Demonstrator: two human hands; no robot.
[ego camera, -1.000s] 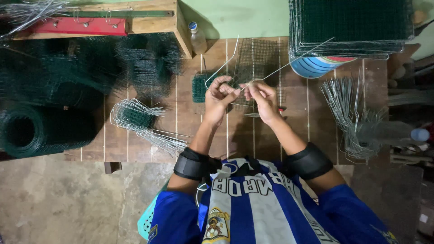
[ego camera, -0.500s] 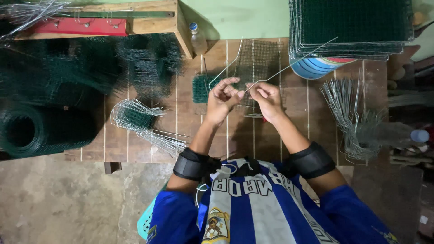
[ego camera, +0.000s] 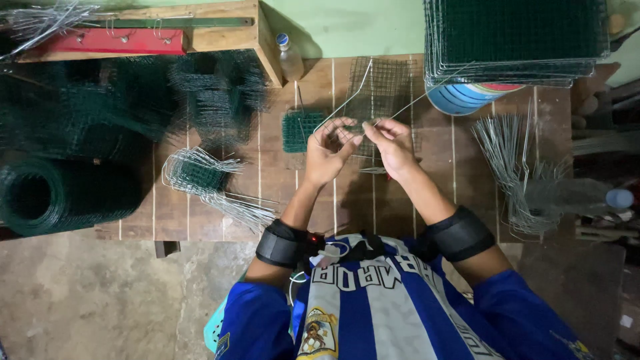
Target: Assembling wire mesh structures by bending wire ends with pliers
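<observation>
My left hand (ego camera: 329, 151) and my right hand (ego camera: 393, 141) are raised together over the wooden table (ego camera: 267, 173). Both pinch thin metal wire (ego camera: 350, 100) that juts away from the fingers toward the far side. One wire end bends up to the left, another runs up to the right. Under the hands lies a flat piece of grey wire mesh (ego camera: 383, 87). A small green mesh square (ego camera: 299, 131) lies just left of my left hand.
Rolls of dark green mesh (ego camera: 47, 193) fill the left side. A bundle of bent wires (ego camera: 200, 177) lies left of centre, loose straight wires (ego camera: 520, 167) on the right. Stacked green mesh panels (ego camera: 513, 33) rest on a blue bucket (ego camera: 467, 97). A plastic bottle (ego camera: 290, 57) stands at the back.
My hands have shifted slightly and turned the wire between the fingers; the wire ends have swung a little. Everything else on the table is unchanged.
</observation>
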